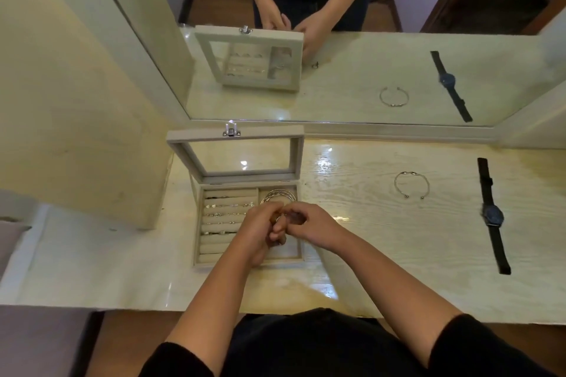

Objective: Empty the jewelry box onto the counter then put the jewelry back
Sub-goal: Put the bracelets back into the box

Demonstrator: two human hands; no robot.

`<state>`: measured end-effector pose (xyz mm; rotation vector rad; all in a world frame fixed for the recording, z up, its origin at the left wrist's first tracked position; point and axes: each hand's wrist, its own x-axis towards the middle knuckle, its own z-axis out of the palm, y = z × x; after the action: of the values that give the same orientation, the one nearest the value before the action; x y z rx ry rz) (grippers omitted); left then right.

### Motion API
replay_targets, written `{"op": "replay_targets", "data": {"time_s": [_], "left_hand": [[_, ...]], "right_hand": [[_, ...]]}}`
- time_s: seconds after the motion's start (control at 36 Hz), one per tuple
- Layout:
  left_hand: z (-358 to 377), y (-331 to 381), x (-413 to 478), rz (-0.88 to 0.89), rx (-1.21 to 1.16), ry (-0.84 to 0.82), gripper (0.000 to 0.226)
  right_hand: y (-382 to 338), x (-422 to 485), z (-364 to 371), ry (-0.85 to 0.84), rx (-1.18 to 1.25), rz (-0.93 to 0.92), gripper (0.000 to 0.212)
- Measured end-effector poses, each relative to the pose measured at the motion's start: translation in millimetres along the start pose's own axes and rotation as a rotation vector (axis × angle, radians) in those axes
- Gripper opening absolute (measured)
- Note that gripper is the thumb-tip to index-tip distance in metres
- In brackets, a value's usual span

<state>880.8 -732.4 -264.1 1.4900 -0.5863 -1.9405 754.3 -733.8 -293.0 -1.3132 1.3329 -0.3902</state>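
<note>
**Box only partly emptied; two pieces on the counter**

Far left: jewelry box point(214, 257), lid point(235, 151) propped open against the mirror point(337, 40). Ring rolls point(225, 217) look mostly full; stacked bangles point(280, 195) sit in the back right compartment.

Over the box: left hand point(260, 232) and right hand point(309, 225) touching, fingers curled in together, apparently pinching something small between them. Can't tell what, or which hand grips it.

Further right on the counter point(367, 254): open cuff bracelet point(412, 184), then a dark watch point(493, 215) laid flat, well apart from the box.

Judgement: whether emptying or refilling can't be told. Either way most pieces remain in the box.
</note>
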Motion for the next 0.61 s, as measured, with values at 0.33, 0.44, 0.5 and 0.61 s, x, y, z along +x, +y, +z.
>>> {"op": "replay_targets", "data": {"time_s": [0.33, 0.44, 0.5, 0.61], "left_hand": [[-23, -2, 7, -0.007, 0.426, 0.195, 0.012], [-28, -8, 10, 0.019, 0.566, 0.233, 0.013], [-29, -11, 12, 0.04, 0.659, 0.237, 0.016], [-28, -12, 16, 0.044, 0.865, 0.235, 0.023]], "right_hand": [[5, 11, 1, 0.089, -0.278, 0.053, 0.007], [4, 11, -1, 0.08, -0.394, 0.104, 0.011], [4, 12, -2, 0.07, -0.491, 0.138, 0.022], [2, 11, -3, 0.036, -0.585, 0.187, 0.033]]}}
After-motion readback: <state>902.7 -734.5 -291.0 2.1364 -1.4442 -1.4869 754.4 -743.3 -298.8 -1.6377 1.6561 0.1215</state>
